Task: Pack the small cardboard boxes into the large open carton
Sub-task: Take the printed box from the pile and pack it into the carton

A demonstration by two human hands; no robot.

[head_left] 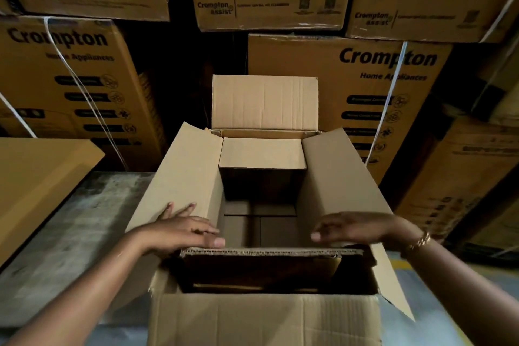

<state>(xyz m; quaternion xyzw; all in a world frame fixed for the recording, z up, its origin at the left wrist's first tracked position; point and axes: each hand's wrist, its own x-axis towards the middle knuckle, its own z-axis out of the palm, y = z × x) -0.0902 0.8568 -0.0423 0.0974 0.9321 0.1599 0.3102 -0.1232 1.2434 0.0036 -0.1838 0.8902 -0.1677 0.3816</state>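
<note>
The large open carton [193,177] stands on the floor in front of me with all its flaps up. Inside, against its far wall, sits a small plain cardboard box [262,153]; the carton's bottom in front of that box is bare. A doubled corrugated edge [269,252] runs across the near side of the opening. My left hand [186,229] lies flat with straight fingers on the lower end of the left flap, thumb at the corrugated edge. My right hand [355,226] hovers with straight fingers at the lower end of the right flap [339,177]. Neither hand holds anything.
Printed appliance cartons [387,84] are stacked in a wall behind and to both sides. A flat brown board or box top [36,177] juts in at the left. Grey concrete floor [70,233] shows left of the carton, with a dark gap [185,87] between the stacks behind it.
</note>
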